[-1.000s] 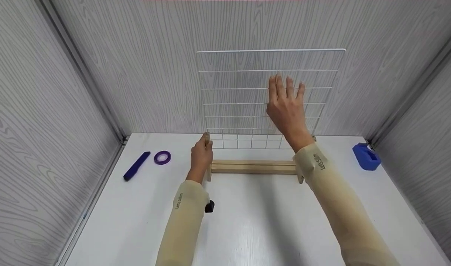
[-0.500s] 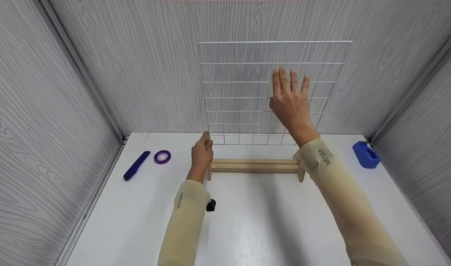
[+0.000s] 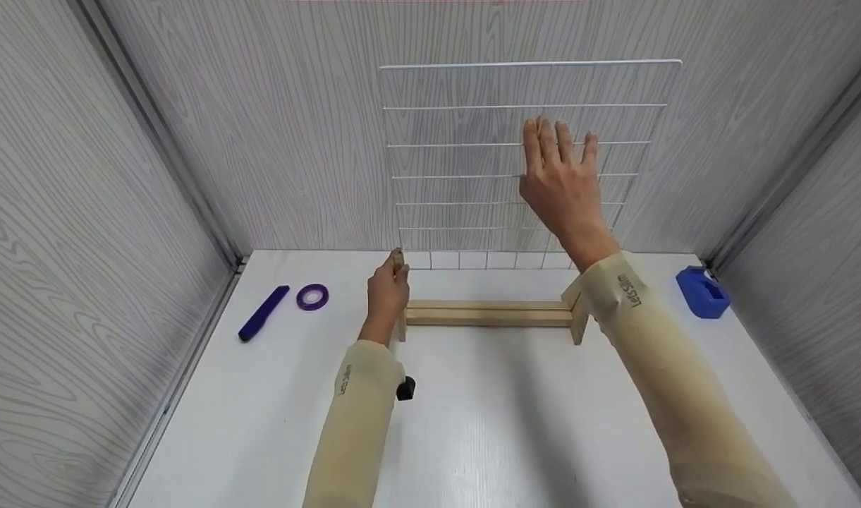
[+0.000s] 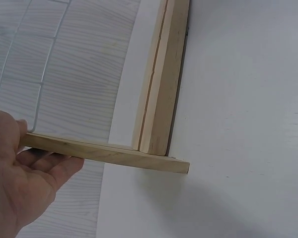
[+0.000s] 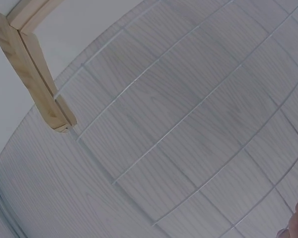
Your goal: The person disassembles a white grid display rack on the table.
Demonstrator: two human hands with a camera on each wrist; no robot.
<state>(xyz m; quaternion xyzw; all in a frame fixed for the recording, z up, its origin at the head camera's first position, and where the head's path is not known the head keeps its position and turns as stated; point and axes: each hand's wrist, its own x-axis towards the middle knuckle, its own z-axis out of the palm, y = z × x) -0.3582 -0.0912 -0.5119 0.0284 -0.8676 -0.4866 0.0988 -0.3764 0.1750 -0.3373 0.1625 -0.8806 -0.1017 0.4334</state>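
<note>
A white wire grid (image 3: 458, 145) stands in front of the back wall, its lower end at a wooden stand (image 3: 486, 317). My left hand (image 3: 386, 296) holds the stand's left side piece; the left wrist view shows that wooden piece (image 4: 109, 154) between thumb and fingers, beside a grid corner. Against the grid's right half lies my right hand (image 3: 563, 187), fingers straight and pointing up; its thumb is hidden in the head view. The right wrist view shows the stand's other side piece (image 5: 32, 79) meeting the grid's frame, with only bits of the hand at the edge.
On the white table (image 3: 465, 416), a dark purple bar-shaped object (image 3: 264, 314) and a purple ring, perhaps a tape roll (image 3: 312, 297), lie at left. A blue tape-dispenser-like object (image 3: 703, 292) sits near the right edge. Wood-grain walls enclose the back and sides.
The grid has tipped more upright, its top edge rising and shifting slightly right in the head view. My right hand has moved up and right with it. My left hand stays on the stand.
</note>
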